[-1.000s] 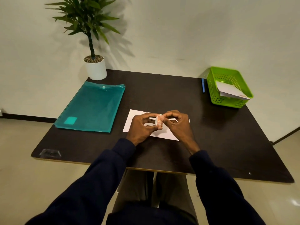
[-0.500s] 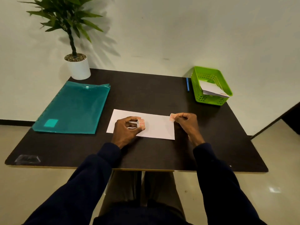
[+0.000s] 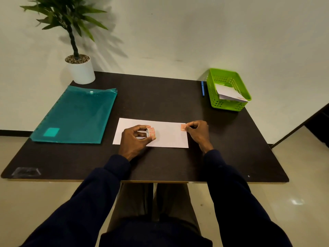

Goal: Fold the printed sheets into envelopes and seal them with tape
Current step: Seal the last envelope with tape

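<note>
You sit at a dark, wood-grain desk point(image 3: 160, 97) pushed against a plain pale wall, with a glossy beige floor point(image 3: 302, 175) showing on both sides and a dark baseboard at the foot of the wall. A white sheet point(image 3: 169, 138), folded into a long rectangle, lies flat on the desk right in front of you. Your left hand point(image 3: 132, 141) rests on the sheet's left part, its fingers point(image 3: 140, 127) curled around a small roll of orange patterned tape point(image 3: 151, 132) that stands on edge. Your right hand point(image 3: 197, 131) is at the sheet's far right corner, thumb and forefinger pinching a short torn piece of the same tape point(image 3: 183, 127) over that corner; you cannot tell whether the piece touches the paper. A teal plastic folder point(image 3: 76, 114) with a snap button lies closed to the left of the sheet. Behind it, at the far left corner, stands a leafy plant in a white pot point(image 3: 81, 72). At the far right corner sits a green basket point(image 3: 229, 105) holding folded white papers point(image 3: 229, 93), with a blue pen point(image 3: 202, 88) lying just beside its left wall. A patch of clear film point(image 3: 26, 171) sticks to the desk's near left corner.
</note>
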